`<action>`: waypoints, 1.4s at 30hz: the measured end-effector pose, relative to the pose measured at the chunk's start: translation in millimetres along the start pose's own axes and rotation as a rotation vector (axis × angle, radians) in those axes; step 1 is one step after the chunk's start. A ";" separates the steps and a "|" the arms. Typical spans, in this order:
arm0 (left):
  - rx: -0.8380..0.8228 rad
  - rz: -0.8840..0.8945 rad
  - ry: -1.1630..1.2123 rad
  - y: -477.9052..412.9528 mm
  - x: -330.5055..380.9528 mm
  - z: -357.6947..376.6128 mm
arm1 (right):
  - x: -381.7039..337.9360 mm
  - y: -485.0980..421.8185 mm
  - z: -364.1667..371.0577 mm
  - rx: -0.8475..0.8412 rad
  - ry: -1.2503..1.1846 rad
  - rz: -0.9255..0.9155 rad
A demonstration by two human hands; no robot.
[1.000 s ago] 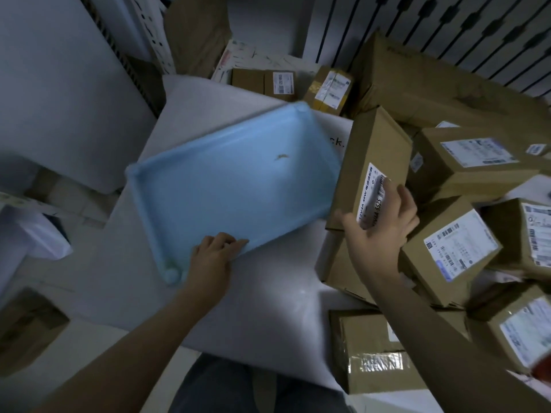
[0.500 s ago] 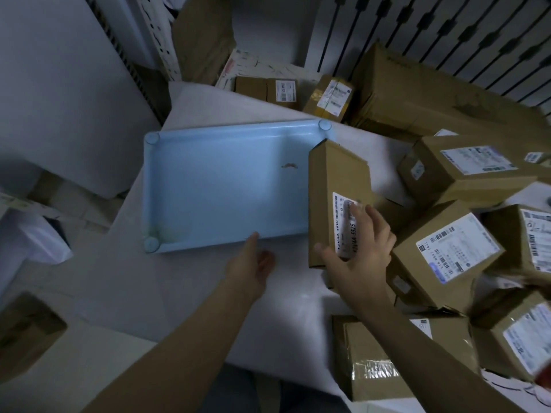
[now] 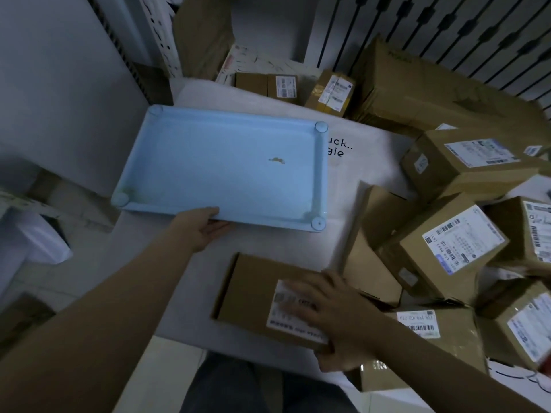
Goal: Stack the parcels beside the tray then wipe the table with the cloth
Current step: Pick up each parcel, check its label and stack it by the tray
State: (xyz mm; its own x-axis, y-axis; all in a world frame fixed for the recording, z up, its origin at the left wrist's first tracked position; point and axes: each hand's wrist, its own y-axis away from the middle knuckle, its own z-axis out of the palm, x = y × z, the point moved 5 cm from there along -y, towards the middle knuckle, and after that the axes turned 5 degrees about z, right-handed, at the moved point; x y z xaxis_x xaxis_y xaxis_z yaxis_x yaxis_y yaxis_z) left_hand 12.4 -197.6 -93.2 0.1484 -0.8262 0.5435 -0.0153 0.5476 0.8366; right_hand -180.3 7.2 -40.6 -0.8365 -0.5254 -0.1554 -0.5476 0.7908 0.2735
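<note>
While the left hand [image 3: 202,226] holds the near rim of the tray [image 3: 208,168], thumb on top and fingers beneath, the right hand [image 3: 331,311] lies on the flat parcel [image 3: 250,290].

- Tray: pale blue, rectangular, round pegs at its corners. It lies toward the far-left corner of the worktop [image 3: 298,242], with its left end at the left edge. A small brown stain [image 3: 277,160] marks its floor.
- Flat parcel: brown card with a white label, lying flat at the near edge of the worktop, just beside the tray's near rim but apart from it. The right hand's fingers are spread wide over the label and the thumb hooks round the near right corner. The hand is blurred.
- Labelled parcel [image 3: 453,245]: tilted, in the heap along the right edge.
- Upper parcel [image 3: 465,162]: beyond it in the same heap, label up.
- Taped parcel [image 3: 423,338]: at the near-right corner, partly under the right forearm.
- Small parcel [image 3: 267,86] and yellow-taped parcel [image 3: 331,92]: at the far edge.
- Large carton [image 3: 432,93]: past the far-right corner.
- Printed letters [image 3: 340,147]: on the worktop, just beside the tray's right rim.
</note>
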 end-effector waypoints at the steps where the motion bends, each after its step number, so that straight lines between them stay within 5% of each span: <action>1: 0.016 0.004 -0.010 1.2 0.4 0.7 | -4.8 -6.8 8.5 -0.074 0.000 -0.047; 4: 0.059 0.014 -0.019 2.9 -3.3 2.8 | -9.5 -26.1 22.5 -0.184 0.002 -0.082; 7: 0.079 -0.005 -0.007 2.8 -15.1 0.6 | -5.6 -34.8 13.3 -0.059 0.008 -0.012; 12: 0.082 -0.008 0.026 8.2 -20.7 -6.1 | 47.8 -29.7 -29.2 0.406 -0.237 0.575; 15: 0.104 0.041 0.058 20.1 -11.8 -7.6 | 78.3 -33.9 -29.1 0.248 -0.319 0.797; 18: 0.099 0.180 0.100 32.8 -9.4 -13.0 | 84.6 -39.4 -19.0 0.138 -0.372 0.798; 23: 0.082 0.330 0.087 49.9 -13.0 -15.1 | 81.3 -36.7 -0.6 0.379 -0.882 0.969; 31: 0.019 0.076 0.035 40.4 -39.2 33.0 | 94.9 1.7 11.2 0.071 -0.507 1.110; 36: -0.028 -0.142 0.002 43.6 -69.2 48.9 | 87.7 23.4 19.0 0.146 -0.429 1.295; 42: -0.062 -0.167 0.011 51.6 -79.9 54.1 | 87.9 31.5 22.9 0.177 -0.436 1.315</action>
State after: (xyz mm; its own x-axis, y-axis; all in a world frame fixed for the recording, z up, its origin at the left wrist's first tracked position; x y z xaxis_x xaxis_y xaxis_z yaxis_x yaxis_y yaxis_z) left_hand -53.7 -110.5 -89.7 0.1546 -0.9051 0.3961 0.0710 0.4100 0.9093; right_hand -271.6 -6.8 -67.4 -0.6543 0.7368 -0.1700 0.6666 0.6682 0.3305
